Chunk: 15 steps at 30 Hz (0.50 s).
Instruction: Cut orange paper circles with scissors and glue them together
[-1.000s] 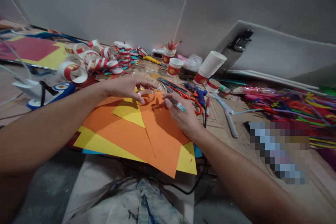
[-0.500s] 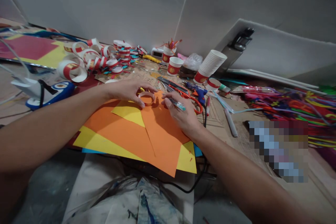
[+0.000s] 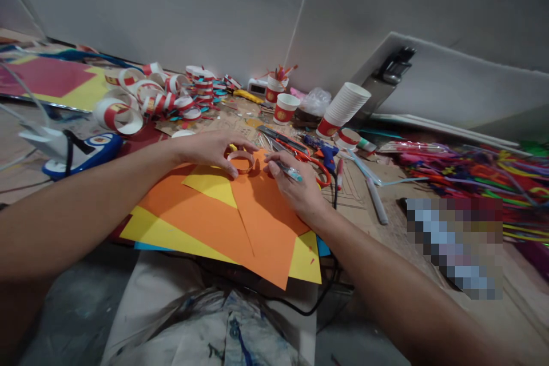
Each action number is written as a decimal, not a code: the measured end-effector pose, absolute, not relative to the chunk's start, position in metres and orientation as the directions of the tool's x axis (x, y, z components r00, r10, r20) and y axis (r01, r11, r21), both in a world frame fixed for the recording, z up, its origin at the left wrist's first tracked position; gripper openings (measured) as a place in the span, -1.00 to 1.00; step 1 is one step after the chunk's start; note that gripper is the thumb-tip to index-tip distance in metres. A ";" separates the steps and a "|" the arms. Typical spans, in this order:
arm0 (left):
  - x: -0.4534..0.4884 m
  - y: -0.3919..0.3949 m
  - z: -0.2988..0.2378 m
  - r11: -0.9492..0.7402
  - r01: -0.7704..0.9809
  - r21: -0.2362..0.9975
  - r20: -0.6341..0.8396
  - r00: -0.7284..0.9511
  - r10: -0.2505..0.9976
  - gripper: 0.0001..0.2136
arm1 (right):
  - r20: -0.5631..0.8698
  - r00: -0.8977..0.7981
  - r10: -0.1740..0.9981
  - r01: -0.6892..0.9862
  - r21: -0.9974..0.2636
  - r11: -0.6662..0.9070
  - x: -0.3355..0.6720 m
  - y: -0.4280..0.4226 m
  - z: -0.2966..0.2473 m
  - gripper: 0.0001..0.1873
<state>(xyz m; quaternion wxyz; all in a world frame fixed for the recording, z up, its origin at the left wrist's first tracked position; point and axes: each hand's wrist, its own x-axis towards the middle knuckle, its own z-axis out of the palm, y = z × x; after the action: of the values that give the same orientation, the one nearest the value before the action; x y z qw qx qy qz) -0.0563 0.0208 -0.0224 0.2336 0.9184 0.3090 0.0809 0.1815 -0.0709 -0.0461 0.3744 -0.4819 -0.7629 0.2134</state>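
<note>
My left hand (image 3: pixel 214 150) curves its thumb and fingers around a thin paper ring (image 3: pixel 241 162), like a slice of paper cup, standing on an orange sheet (image 3: pixel 268 217). In my right hand (image 3: pixel 295 183) is a pen (image 3: pixel 291 172) with a teal end. The pen's tip is hidden behind the fingers, close to the ring's right side. Under the hands, orange and yellow sheets (image 3: pixel 175 235) lie overlapped, with a small yellow piece (image 3: pixel 212 186) on top at the left.
Cut cup rings (image 3: pixel 124 114) are heaped at the back left. A stack of paper cups (image 3: pixel 343 108) leans at the back right. Scissors (image 3: pixel 321 172) and a blue glue gun (image 3: pixel 328 155) lie beyond my right hand; colourful pipe cleaners (image 3: pixel 484 171) lie far right.
</note>
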 end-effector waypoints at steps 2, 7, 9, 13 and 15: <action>-0.056 0.020 -0.021 -0.695 0.539 0.477 -0.004 0.792 0.611 -0.32 | 0.360 -0.260 0.896 0.573 -0.689 0.443 0.182 -0.071 -0.047 -0.73; -0.058 0.021 -0.021 -0.718 0.519 0.464 0.004 0.810 0.587 -0.25 | 0.355 -0.265 0.897 0.574 -0.689 0.442 0.182 -0.071 -0.046 -0.73; -0.060 0.022 -0.021 -0.721 0.497 0.483 0.014 0.819 0.574 -0.25 | 0.358 -0.264 0.896 0.573 -0.689 0.444 0.182 -0.071 -0.046 -0.73; -0.063 0.022 -0.014 -0.660 0.519 0.543 0.002 0.786 0.619 -0.38 | 0.364 -0.260 0.894 0.571 -0.689 0.446 0.182 -0.071 -0.046 -0.73; -0.065 0.023 -0.010 -0.621 0.548 0.560 -0.029 0.762 0.646 -0.42 | 0.363 -0.263 0.894 0.568 -0.691 0.447 0.182 -0.071 -0.046 -0.73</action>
<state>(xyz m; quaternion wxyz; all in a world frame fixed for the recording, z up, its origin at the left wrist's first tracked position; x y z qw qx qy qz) -0.0646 0.0233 -0.0102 0.2801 0.8960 0.3333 0.0877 0.1819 -0.0711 -0.0456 0.3738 -0.4783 -0.7641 0.2181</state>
